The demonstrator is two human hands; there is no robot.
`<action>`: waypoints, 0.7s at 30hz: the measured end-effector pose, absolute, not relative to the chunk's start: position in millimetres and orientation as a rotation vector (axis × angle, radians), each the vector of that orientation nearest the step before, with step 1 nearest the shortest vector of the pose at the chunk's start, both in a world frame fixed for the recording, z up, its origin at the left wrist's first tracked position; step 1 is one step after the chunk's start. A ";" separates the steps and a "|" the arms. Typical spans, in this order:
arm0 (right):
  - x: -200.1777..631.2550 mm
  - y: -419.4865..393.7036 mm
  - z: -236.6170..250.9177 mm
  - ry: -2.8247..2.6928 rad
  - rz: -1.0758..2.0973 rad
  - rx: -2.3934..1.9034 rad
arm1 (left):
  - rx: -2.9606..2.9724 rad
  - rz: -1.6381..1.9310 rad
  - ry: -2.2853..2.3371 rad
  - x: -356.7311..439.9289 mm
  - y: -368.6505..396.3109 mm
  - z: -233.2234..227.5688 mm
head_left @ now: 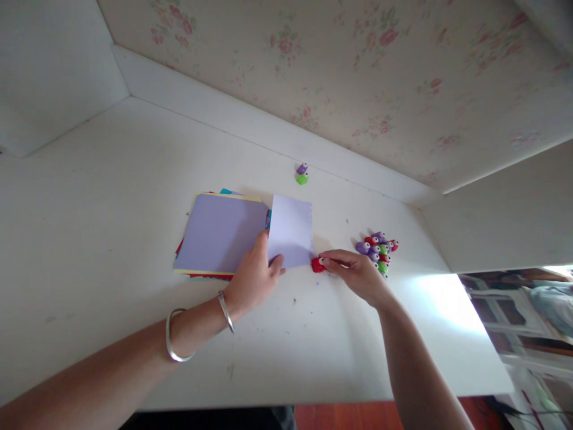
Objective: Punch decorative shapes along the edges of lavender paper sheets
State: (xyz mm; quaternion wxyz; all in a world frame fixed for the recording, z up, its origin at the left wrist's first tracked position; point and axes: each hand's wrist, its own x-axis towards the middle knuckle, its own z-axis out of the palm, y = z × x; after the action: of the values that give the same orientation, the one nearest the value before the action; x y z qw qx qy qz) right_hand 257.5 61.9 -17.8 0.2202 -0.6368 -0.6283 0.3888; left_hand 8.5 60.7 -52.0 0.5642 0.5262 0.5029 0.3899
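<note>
My left hand (255, 276) pinches the lower left edge of a pale lilac paper sheet (292, 230) that lies on the white table (134, 197). My right hand (353, 272) grips a small red paper punch (318, 264), pressed at the sheet's lower right corner. Just left of the sheet lies a stack of coloured paper (219, 233) with a lilac sheet on top. Two silver bangles circle my left wrist.
A cluster of several small punches (378, 249), purple, red and green, sits just right of my right hand. A lone purple and green punch (302, 174) stands near the back wall. Floral wallpaper rises behind; the table's edge drops off at the right.
</note>
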 end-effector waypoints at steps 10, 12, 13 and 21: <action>250.8 63.6 -14.4 -1.735 1.060 -1.773 | 1.279 0.919 1.204 7.7 60.8 -52.1; 251.2 63.9 -15.8 -1.710 1.077 -1.784 | 1.256 0.929 1.186 7.7 60.9 -52.3; 251.3 64.1 -16.5 -1.694 1.090 -1.791 | 1.242 0.938 1.173 7.8 60.8 -52.4; 248.8 68.4 -11.4 -1.576 1.223 -1.871 | 1.240 0.951 1.163 8.0 60.5 -53.4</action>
State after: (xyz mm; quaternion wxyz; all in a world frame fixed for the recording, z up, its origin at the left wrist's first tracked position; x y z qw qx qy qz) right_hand 248.8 68.4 -11.4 0.2018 -0.6699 -0.5644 0.4380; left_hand 8.0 60.5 -53.4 0.5620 0.5263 0.4940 0.4039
